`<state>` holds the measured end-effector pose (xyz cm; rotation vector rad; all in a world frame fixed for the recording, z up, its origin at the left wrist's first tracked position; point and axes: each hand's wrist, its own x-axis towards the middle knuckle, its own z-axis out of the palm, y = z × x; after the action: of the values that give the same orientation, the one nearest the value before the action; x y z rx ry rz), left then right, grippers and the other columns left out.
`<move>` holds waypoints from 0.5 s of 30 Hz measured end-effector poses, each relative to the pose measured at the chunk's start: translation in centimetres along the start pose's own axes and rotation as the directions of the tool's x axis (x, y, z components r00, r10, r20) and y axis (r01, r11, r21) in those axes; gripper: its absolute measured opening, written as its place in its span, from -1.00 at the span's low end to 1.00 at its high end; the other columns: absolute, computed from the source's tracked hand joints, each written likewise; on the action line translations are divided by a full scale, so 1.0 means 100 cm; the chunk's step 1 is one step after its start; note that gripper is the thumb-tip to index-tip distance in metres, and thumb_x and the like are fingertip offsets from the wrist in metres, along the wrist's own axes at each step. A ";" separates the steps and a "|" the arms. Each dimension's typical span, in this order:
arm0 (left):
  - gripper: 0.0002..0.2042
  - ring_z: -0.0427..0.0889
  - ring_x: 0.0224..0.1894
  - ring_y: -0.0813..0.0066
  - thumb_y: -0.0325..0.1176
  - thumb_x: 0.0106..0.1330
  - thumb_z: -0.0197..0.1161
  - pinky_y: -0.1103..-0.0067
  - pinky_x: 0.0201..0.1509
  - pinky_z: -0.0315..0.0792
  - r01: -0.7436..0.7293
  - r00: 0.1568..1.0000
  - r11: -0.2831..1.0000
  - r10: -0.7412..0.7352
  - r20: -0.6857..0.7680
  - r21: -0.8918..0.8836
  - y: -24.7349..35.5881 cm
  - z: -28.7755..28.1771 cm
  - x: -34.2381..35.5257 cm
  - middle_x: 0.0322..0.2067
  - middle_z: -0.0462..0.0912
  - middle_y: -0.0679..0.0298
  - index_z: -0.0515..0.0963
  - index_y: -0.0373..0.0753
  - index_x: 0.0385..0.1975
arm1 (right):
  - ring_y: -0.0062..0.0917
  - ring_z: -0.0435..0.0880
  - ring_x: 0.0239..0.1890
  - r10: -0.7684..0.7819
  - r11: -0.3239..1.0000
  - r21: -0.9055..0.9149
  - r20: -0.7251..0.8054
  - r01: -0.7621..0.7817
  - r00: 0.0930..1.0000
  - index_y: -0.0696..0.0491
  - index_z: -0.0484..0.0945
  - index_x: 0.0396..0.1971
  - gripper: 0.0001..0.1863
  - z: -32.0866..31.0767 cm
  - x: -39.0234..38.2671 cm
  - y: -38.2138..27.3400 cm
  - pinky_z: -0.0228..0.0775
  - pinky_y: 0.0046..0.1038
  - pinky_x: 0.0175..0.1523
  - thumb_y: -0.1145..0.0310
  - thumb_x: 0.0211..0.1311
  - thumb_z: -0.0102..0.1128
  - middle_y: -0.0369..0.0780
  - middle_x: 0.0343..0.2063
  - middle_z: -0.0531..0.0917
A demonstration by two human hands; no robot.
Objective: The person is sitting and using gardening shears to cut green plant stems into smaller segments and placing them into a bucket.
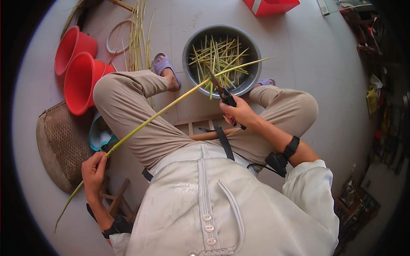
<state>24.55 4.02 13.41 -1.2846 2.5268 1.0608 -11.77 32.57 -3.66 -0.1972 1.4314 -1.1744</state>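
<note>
My left hand is closed around the lower part of a long green-yellow plant stalk. The stalk slants up across my lap, and its far end reaches over a grey metal basin. Gripped in my right hand is a pair of pruning shears with black handles. Their blades meet the stalk above the basin's near rim; whether they are cutting into it I cannot tell. Inside the basin lies a heap of short cut stalk pieces.
Two red buckets lie tipped at the left, beside a woven basket and a light-blue bag or tub. Long loose stalks and a white ring rest on the floor at the far left. A red bin stands at the back.
</note>
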 end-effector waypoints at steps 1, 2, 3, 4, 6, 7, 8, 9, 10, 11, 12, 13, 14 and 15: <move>-0.88 0.25 -0.55 0.68 -0.47 0.32 0.15 0.65 -0.49 0.14 0.007 1.000 1.000 -0.007 -0.005 0.010 0.000 0.000 0.000 -0.63 0.35 0.34 0.53 -0.41 -0.37 | -0.73 0.35 -0.64 0.026 1.000 0.002 0.000 -0.026 1.000 0.07 0.39 -0.23 -0.76 0.001 0.000 0.001 0.23 -0.59 -0.56 0.25 0.31 0.19 -0.38 -0.64 0.40; -0.88 0.25 -0.55 0.68 -0.47 0.32 0.15 0.65 -0.49 0.14 0.006 1.000 1.000 -0.006 -0.004 0.012 0.000 -0.001 0.000 -0.63 0.35 0.34 0.53 -0.41 -0.37 | -0.73 0.35 -0.64 0.025 1.000 0.004 0.000 -0.025 1.000 0.07 0.39 -0.23 -0.76 0.001 0.001 0.001 0.23 -0.59 -0.56 0.25 0.31 0.19 -0.38 -0.64 0.40; -0.88 0.25 -0.55 0.68 -0.47 0.32 0.15 0.65 -0.48 0.14 0.017 1.000 1.000 -0.016 -0.012 0.017 -0.001 -0.002 -0.003 -0.63 0.34 0.34 0.53 -0.41 -0.37 | -0.72 0.35 -0.64 0.041 0.998 -0.049 -0.038 -0.042 0.998 0.08 0.39 -0.24 -0.76 0.002 0.002 0.000 0.23 -0.59 -0.56 0.25 0.31 0.18 -0.38 -0.65 0.39; -0.88 0.24 -0.55 0.68 -0.47 0.32 0.15 0.65 -0.48 0.14 0.028 0.999 0.999 -0.028 -0.021 0.023 -0.002 -0.002 -0.005 -0.63 0.34 0.35 0.54 -0.41 -0.37 | -0.72 0.35 -0.65 0.054 0.993 -0.100 -0.075 -0.061 0.996 0.09 0.39 -0.25 -0.76 0.003 0.003 0.000 0.24 -0.58 -0.55 0.25 0.32 0.18 -0.38 -0.66 0.39; -0.89 0.24 -0.55 0.68 -0.47 0.32 0.15 0.65 -0.48 0.14 0.022 0.999 1.000 -0.022 -0.028 -0.007 -0.001 0.003 -0.006 -0.63 0.33 0.35 0.53 -0.41 -0.37 | -0.71 0.35 -0.64 0.044 0.998 -0.044 -0.117 -0.049 0.992 0.08 0.39 -0.25 -0.77 0.000 0.005 0.000 0.25 -0.58 -0.54 0.26 0.32 0.18 -0.38 -0.65 0.39; -0.89 0.24 -0.55 0.68 -0.48 0.32 0.15 0.66 -0.48 0.14 0.007 0.999 0.999 -0.008 -0.031 -0.035 0.000 0.003 -0.003 -0.63 0.33 0.36 0.53 -0.41 -0.37 | -0.71 0.35 -0.64 0.036 0.999 0.017 -0.166 -0.033 0.986 0.08 0.39 -0.25 -0.77 -0.002 0.006 -0.001 0.26 -0.58 -0.52 0.26 0.32 0.18 -0.37 -0.65 0.39; -0.89 0.24 -0.55 0.68 -0.48 0.32 0.15 0.66 -0.48 0.14 0.017 0.999 1.000 -0.018 -0.041 -0.024 0.003 0.003 -0.002 -0.63 0.33 0.36 0.53 -0.41 -0.37 | -0.71 0.37 -0.62 0.044 0.993 0.113 -0.146 -0.028 0.988 0.07 0.39 -0.24 -0.78 -0.005 0.004 -0.004 0.27 -0.57 -0.50 0.27 0.31 0.20 -0.38 -0.62 0.41; -0.89 0.25 -0.56 0.67 -0.48 0.31 0.16 0.65 -0.48 0.16 0.004 1.000 0.999 -0.005 -0.020 -0.033 0.008 0.004 0.002 -0.63 0.34 0.34 0.53 -0.41 -0.36 | -0.69 0.43 -0.57 0.026 0.979 0.205 -0.132 0.001 0.991 0.04 0.40 -0.22 -0.77 -0.011 0.004 -0.007 0.36 -0.55 -0.45 0.26 0.30 0.22 -0.35 -0.55 0.47; -0.89 0.27 -0.56 0.67 -0.48 0.31 0.16 0.64 -0.47 0.18 -0.005 1.000 0.999 0.005 -0.003 -0.046 0.012 0.007 0.004 -0.63 0.35 0.33 0.54 -0.41 -0.35 | -0.68 0.46 -0.53 0.017 0.951 0.306 -0.142 0.028 0.990 0.05 0.41 -0.22 -0.78 -0.005 0.002 -0.018 0.41 -0.53 -0.42 0.28 0.30 0.21 -0.33 -0.52 0.50; -0.89 0.27 -0.56 0.67 -0.48 0.31 0.16 0.64 -0.47 0.18 0.005 1.000 0.999 -0.006 -0.012 -0.042 0.014 0.010 0.006 -0.63 0.35 0.33 0.54 -0.41 -0.35 | -0.66 0.49 -0.50 0.011 0.913 0.404 -0.153 0.053 0.988 0.05 0.42 -0.21 -0.80 0.001 -0.002 -0.031 0.46 -0.50 -0.38 0.30 0.31 0.21 -0.31 -0.48 0.52; -0.89 0.29 -0.56 0.64 -0.47 0.31 0.17 0.63 -0.47 0.20 -0.069 0.997 0.996 0.068 -0.035 -0.049 0.018 0.014 0.006 -0.62 0.38 0.30 0.54 -0.41 -0.35 | -0.66 0.49 -0.50 0.013 0.912 0.407 -0.138 0.044 0.990 0.05 0.42 -0.21 -0.80 0.005 -0.004 -0.041 0.46 -0.50 -0.38 0.30 0.31 0.21 -0.31 -0.48 0.52; -0.88 0.31 -0.57 0.62 -0.47 0.30 0.18 0.62 -0.46 0.23 -0.132 0.990 0.990 0.128 -0.058 -0.058 0.073 0.008 0.016 -0.62 0.40 0.28 0.55 -0.41 -0.34 | -0.65 0.52 -0.45 -0.048 0.855 0.505 -0.157 0.122 0.986 0.07 0.42 -0.20 -0.82 0.013 0.000 -0.051 0.50 -0.49 -0.32 0.33 0.33 0.18 -0.29 -0.44 0.54; -0.89 0.35 -0.57 0.56 -0.46 0.30 0.19 0.60 -0.45 0.27 -0.102 0.995 0.995 0.102 -0.024 -0.022 0.032 0.009 0.007 -0.60 0.44 0.21 0.56 -0.40 -0.32 | -0.64 0.54 -0.41 -0.099 0.782 0.594 -0.182 0.190 0.978 0.08 0.42 -0.19 -0.84 0.021 0.007 -0.056 0.54 -0.47 -0.26 0.36 0.35 0.16 -0.27 -0.40 0.57; -0.89 0.35 -0.58 0.53 -0.45 0.31 0.19 0.58 -0.45 0.27 -0.090 0.995 0.996 0.089 -0.038 -0.011 0.034 0.022 0.003 -0.60 0.45 0.19 0.57 -0.37 -0.30 | -0.64 0.54 -0.41 -0.093 0.788 0.598 -0.122 0.148 0.988 0.08 0.42 -0.19 -0.84 0.018 0.023 -0.050 0.54 -0.47 -0.26 0.36 0.35 0.16 -0.27 -0.40 0.57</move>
<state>21.38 6.49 13.47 -1.2165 2.6321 1.0822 -13.41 27.59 -1.10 0.2216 1.0526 -1.7088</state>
